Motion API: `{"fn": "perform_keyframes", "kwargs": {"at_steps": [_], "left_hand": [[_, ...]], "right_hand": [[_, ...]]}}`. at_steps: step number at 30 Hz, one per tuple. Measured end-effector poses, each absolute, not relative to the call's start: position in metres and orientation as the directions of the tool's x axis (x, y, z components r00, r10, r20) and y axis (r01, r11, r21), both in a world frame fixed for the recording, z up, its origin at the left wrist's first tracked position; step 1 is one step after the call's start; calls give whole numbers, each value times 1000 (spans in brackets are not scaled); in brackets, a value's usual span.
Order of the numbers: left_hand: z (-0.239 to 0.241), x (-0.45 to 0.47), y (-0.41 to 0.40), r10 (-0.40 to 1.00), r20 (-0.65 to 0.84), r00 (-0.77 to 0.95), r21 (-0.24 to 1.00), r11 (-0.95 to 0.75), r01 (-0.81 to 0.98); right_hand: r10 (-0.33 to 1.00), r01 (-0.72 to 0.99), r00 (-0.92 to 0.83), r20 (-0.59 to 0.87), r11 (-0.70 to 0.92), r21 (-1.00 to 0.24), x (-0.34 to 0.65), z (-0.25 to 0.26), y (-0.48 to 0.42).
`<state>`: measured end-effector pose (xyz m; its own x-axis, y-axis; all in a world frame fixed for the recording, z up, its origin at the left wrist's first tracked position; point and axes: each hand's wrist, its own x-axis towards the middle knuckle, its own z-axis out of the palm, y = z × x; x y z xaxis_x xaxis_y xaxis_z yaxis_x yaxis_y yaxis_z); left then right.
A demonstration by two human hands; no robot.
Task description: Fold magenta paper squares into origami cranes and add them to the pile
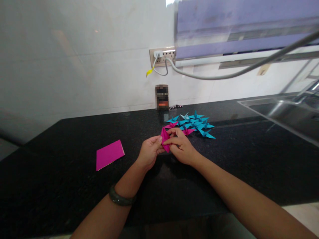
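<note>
A pink piece of folded origami paper [165, 139] is held up between my two hands above the dark counter. My left hand [151, 151] pinches its left side, thumb in front. On its right side, the fingers of my right hand [180, 146] close on the paper, with some fingertips hidden behind it. Just beyond my right hand lies a cluster of blue paper cranes [196, 124], several of them close together. Among them are a pink paper crane [188, 131] and another pink crane [171, 125] at the near edge.
A pink stack of square paper [109, 155] lies on the black counter [74, 139] to the left. At the wall stands a phone-like object [162, 97], blurred, with a beaded strand [176, 106] beside it. Cables run from a wall socket [162, 57]. A metal sink [286, 113] is at right.
</note>
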<state>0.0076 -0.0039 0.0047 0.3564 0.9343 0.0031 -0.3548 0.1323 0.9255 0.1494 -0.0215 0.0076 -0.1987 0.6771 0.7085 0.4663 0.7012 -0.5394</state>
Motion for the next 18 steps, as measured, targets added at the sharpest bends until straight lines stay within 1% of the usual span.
{"fn": "perform_keyframes", "kwargs": {"at_steps": [5,7,8,10,11,13,15,18], "left_hand": [[4,8,-2,952,6,307,919,117,-378],[4,8,-2,962,8,273,918,101,-383],[4,8,-2,967,10,256,921,90,-378],[4,8,-2,974,10,226,934,72,-351],[4,9,-2,977,9,215,941,64,-332],[4,10,-3,978,6,207,957,55,-286],[4,11,-4,977,5,214,970,47,-238],[4,11,-5,975,-4,224,983,44,-177]], "right_hand": [[653,443,-270,707,736,-511,151,15,-27],[663,414,-258,703,733,-540,150,18,-29],[686,404,-217,695,711,-576,149,18,-29],[758,404,-78,647,617,-675,147,17,-28],[798,408,-1,602,550,-729,147,16,-27],[852,421,70,519,447,-789,146,12,-23],[881,436,33,472,413,-800,145,8,-20],[880,544,21,474,388,-744,145,6,-17]]}}
